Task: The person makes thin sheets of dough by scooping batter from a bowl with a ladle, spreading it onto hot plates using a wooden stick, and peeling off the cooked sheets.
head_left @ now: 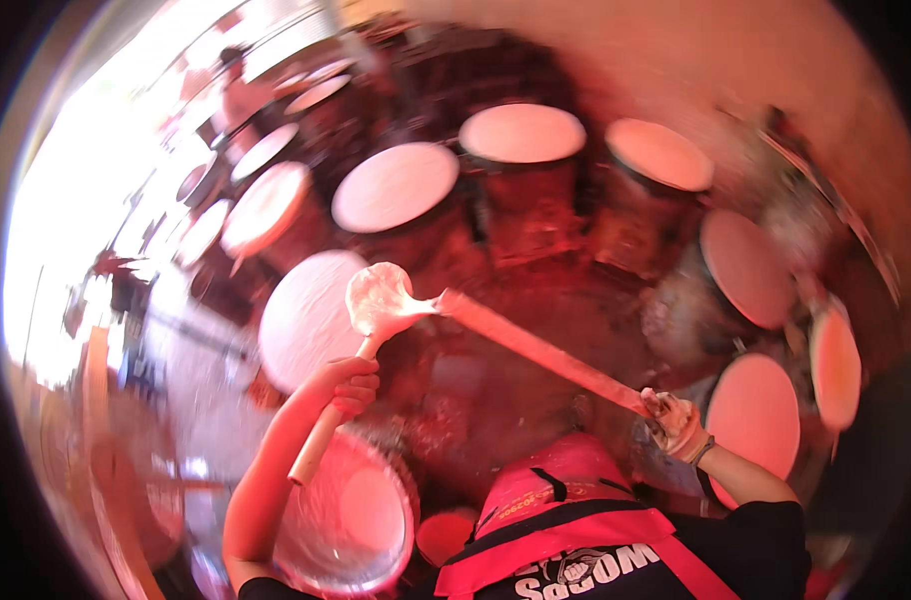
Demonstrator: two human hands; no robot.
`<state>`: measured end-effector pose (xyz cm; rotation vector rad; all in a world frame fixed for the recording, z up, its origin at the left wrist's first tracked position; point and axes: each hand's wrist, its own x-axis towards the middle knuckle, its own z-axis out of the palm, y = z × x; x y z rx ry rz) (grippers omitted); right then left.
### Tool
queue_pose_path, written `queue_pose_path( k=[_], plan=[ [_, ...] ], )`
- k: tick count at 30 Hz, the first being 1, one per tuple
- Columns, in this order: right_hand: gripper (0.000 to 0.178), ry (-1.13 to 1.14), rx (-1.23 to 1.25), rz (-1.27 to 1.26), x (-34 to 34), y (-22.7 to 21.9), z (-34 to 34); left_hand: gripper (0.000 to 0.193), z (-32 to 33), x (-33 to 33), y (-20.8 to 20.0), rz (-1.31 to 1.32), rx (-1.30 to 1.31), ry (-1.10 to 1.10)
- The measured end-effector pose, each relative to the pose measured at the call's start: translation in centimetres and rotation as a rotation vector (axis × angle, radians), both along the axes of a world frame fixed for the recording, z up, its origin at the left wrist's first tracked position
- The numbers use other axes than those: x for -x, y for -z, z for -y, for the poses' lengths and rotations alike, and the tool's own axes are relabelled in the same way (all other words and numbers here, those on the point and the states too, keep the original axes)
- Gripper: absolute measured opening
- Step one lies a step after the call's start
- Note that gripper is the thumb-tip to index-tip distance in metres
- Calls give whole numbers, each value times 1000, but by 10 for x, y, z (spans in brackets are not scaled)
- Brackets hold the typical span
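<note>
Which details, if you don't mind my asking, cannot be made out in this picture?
All in the head view:
Person: details, lost to blur and glare.
Ladle: mid-handle, hidden by the left grip.
Stick: held part, hidden by the right grip.
Shirt: part, cut off by the lower edge.

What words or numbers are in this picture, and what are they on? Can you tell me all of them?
I don't copy out printed words, but here is where they are.
Black T-shirt: big white letters beside a picture, upside down in this view.
Red apron: small yellow print, blurry.
Ladle: no writing that I can see.
Round containers: too blurred to tell.
</note>
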<state>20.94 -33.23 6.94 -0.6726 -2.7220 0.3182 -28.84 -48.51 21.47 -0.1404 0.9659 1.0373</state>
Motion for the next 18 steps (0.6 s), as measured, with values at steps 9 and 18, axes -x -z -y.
queue_pose_path(
  k=[9, 18],
  plan=[
    [38, 958, 506, -524, -107, -4, 17, 14, -315, -197, -87, -274, -215, 747],
    [51, 1032, -136, -514, -177, -60, -132, 23, -482, -483, -46, -1143, -1092, 1022]
  ],
)
